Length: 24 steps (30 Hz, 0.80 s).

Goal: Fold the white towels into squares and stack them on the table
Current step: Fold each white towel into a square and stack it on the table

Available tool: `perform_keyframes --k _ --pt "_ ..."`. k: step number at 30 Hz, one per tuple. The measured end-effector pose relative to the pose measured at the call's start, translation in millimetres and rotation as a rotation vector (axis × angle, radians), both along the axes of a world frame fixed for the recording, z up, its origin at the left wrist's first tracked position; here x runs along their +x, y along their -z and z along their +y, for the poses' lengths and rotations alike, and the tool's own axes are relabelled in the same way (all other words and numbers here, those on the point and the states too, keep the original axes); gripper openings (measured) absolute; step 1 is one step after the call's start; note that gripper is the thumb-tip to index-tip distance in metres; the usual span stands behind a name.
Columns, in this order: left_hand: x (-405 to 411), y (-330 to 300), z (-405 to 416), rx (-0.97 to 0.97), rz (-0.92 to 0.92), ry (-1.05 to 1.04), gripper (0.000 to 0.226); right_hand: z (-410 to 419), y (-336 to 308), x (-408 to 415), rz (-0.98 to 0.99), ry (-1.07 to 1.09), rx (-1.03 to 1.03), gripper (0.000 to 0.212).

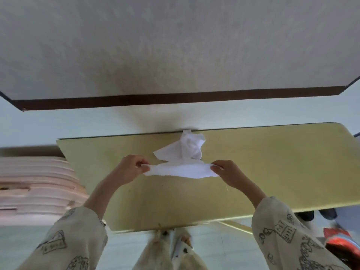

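A person is standing at a yellow-green table (253, 172), stretching a white towel (181, 170) between both hands above its surface. The left hand (130, 168), at nine o'clock of the towel, is pinching one end between thumb and curled fingers; the right hand (228, 172), at three o'clock, is gripping the opposite end the same way. The cloth is sagging slightly in a narrow band between them. At twelve o'clock of the held towel, a crumpled pile of white towels (187, 147) is lying against the table's far edge, close by the wall. Printed cream sleeves (288, 230) are covering both forearms. At nine o'clock of the table, a pink stack of slatted objects (35, 188) is sitting, too blurred to identify. A red item (339, 238) is showing at four o'clock, near the floor.
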<state>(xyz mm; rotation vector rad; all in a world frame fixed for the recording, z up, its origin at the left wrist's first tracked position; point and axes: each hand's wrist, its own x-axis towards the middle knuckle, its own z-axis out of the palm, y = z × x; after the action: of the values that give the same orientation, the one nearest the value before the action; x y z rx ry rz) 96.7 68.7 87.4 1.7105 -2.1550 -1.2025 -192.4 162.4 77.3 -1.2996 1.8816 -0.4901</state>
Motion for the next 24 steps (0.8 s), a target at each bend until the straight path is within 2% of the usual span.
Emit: perform_keyframes --k 4,8,15,18,24 --pt "9.2 47.5 37.0 0.15 -0.057 0.025 0.006 32.1 40.4 4.7 -0.009 -0.004 0.145 0.017" --pt "10.6 82.8 60.4 0.233 -0.065 -0.002 0.011 55.1 69.5 11.9 -0.016 0.048 0.197 0.028" --pt "8.5 121.9 48.4 0.179 -0.015 -0.194 0.016 23.0 100.1 14.0 -0.026 0.252 0.137 0.035" --pt "3.0 141.0 30.9 0.179 0.01 -0.307 0.021 -3.0 118.4 14.7 -0.042 0.351 0.123 0.028" --pt "-9.2 170.8 6.5 0.152 -0.006 -0.454 0.023 -32.6 156.5 12.6 0.041 0.355 0.083 0.038"
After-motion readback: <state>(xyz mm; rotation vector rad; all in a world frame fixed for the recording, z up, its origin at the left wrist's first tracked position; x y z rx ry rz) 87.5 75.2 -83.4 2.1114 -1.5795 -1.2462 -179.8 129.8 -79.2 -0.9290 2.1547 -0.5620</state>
